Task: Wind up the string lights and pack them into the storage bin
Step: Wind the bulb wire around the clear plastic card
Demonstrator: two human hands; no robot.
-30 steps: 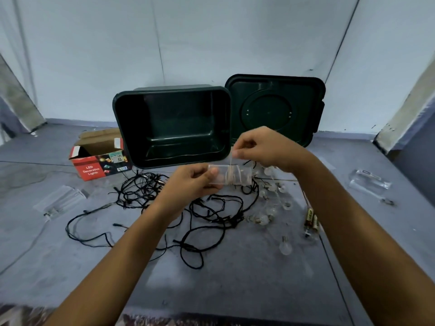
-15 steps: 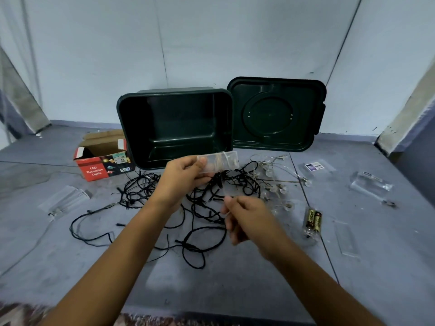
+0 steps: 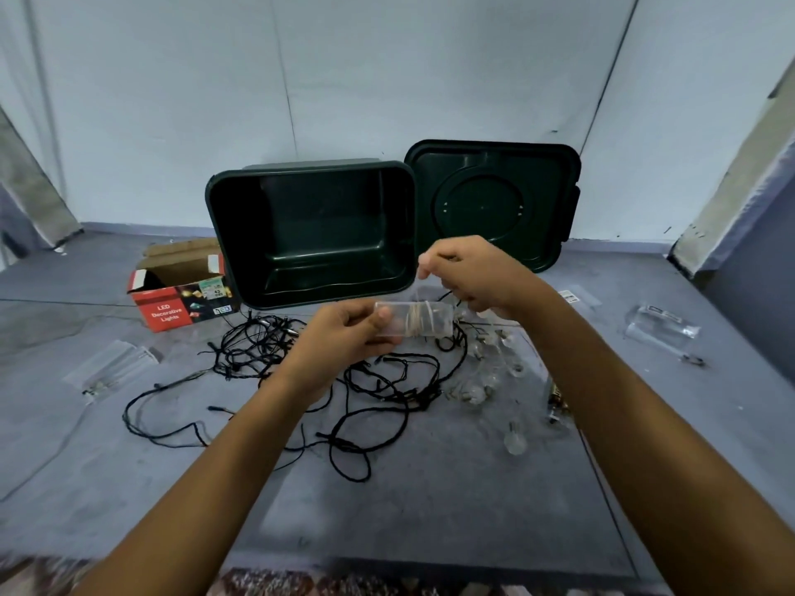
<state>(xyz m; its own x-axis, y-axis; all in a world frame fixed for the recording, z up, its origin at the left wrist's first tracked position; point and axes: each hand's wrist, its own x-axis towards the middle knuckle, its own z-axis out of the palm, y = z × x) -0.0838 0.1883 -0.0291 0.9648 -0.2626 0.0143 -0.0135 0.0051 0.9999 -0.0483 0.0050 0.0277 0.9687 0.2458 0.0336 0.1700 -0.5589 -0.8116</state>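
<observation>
head: clear case point(image 3: 415, 319), long axis left-right

Bare room: grey floor point(image 3: 430, 518), plain walls point(image 3: 387, 79)

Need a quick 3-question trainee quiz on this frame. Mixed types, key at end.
1. True or false: the storage bin already holds lights.
2. The left hand grips: A) scissors B) a clear battery case C) a roll of tape.
3. Fill in: the right hand pinches the thin ___ wound round the case.
Key: 1 false; 2 B; 3 wire.
</observation>
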